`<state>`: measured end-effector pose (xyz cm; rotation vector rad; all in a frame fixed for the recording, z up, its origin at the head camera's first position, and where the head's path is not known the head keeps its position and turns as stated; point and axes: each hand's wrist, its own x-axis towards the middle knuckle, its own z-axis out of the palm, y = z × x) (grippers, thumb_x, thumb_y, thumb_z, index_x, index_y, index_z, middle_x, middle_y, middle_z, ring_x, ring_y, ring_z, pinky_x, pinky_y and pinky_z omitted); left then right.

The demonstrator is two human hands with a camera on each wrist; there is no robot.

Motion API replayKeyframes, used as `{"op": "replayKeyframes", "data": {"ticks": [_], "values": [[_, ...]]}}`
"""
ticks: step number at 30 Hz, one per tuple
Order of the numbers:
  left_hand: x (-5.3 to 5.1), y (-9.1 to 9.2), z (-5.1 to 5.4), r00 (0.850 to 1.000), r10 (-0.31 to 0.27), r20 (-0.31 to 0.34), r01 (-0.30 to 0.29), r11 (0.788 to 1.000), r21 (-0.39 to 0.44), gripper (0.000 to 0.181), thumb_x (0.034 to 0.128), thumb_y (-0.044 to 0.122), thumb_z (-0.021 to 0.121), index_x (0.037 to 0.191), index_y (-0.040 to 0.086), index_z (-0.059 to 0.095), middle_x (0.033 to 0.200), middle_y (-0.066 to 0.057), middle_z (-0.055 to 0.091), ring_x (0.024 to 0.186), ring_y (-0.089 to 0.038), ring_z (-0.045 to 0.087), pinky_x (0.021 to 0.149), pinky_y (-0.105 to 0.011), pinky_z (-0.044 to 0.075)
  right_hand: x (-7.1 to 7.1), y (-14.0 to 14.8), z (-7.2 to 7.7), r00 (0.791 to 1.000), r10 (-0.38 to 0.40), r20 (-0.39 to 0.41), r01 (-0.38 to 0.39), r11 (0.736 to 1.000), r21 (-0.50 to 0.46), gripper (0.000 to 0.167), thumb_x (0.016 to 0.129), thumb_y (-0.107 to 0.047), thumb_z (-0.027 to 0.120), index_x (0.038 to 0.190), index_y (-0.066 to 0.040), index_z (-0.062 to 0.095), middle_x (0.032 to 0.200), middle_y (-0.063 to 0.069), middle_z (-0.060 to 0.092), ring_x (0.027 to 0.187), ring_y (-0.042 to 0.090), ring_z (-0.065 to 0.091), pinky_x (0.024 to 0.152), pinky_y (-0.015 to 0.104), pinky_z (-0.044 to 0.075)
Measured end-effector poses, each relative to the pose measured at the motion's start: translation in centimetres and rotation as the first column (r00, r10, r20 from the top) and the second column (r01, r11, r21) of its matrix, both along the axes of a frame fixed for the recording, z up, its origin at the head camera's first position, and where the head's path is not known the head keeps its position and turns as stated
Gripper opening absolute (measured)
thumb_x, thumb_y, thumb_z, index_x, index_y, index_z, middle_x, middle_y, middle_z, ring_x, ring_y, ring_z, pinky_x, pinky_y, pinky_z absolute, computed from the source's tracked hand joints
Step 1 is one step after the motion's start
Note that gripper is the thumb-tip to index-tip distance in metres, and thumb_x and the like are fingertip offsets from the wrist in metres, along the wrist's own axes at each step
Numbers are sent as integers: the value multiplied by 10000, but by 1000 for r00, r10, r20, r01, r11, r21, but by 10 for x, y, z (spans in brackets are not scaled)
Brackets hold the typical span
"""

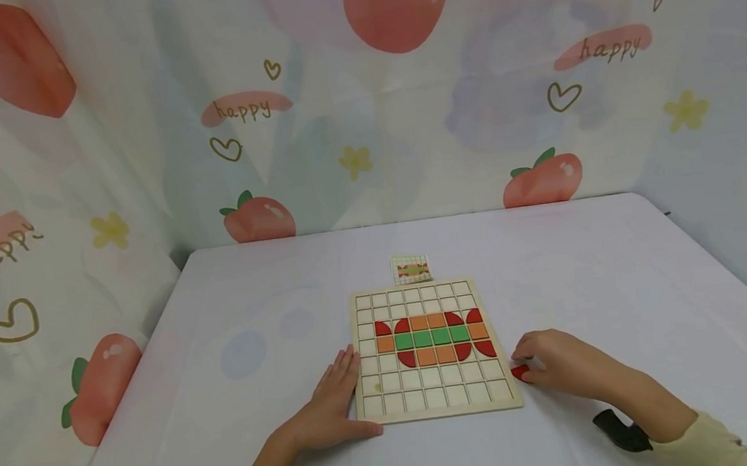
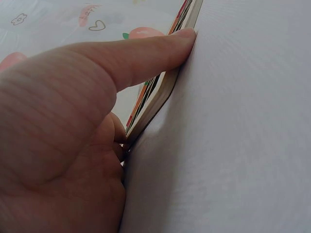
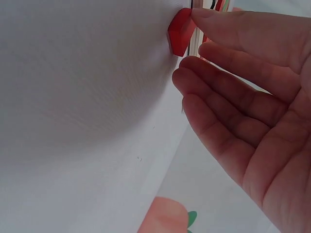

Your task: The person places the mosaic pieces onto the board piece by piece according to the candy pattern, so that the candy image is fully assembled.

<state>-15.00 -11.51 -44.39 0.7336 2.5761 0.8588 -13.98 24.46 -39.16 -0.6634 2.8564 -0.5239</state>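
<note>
A square wooden grid board (image 1: 393, 404) lies on the table, partly filled with red quarter-round, orange square and green square pieces. My left hand (image 1: 329, 402) rests at the board's left side, fingers extended along the edge and thumb at the near-left corner. In the left wrist view the left thumb (image 2: 146, 58) touches the board's edge (image 2: 155, 99). Just off the board's right edge, my right hand (image 1: 565, 364) pinches a small red piece (image 1: 520, 373) near the tabletop. The right wrist view shows this red piece (image 3: 181, 31) at the thumb tip; its full outline is partly hidden.
A small pattern card (image 1: 411, 269) with a similar coloured design stands or lies just behind the board. The white-covered table (image 1: 271, 288) extends around it, backed by a printed curtain (image 1: 404, 132). Black straps (image 1: 622, 430) sit by both wrists.
</note>
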Motion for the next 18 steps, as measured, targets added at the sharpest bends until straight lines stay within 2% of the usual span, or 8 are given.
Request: {"op": "replayKeyframes", "data": {"ticks": [6,18], "values": [[1,1,1,1000,-1,0,1,1000,-7,1093,724,557,669,1467,12,81,1531,-102,-4,1382,-217,-66,1082,-469,42,1,-1,-1,999,37,5,-37,999,6,181,715,-53,761,893,-53,725,873,-49,623,783,130,553,700,316,510],[1,-1,3,1000,-8,-5,8,1000,0,1092,732,550,674,1464,2,78,1529,-111,-5,1381,-222,-65,1083,-464,42,-4,9,-5,982,180,-61,-182,983,-27,192,738,27,717,890,-91,712,868,-69,626,774,101,555,683,293,503]]}}
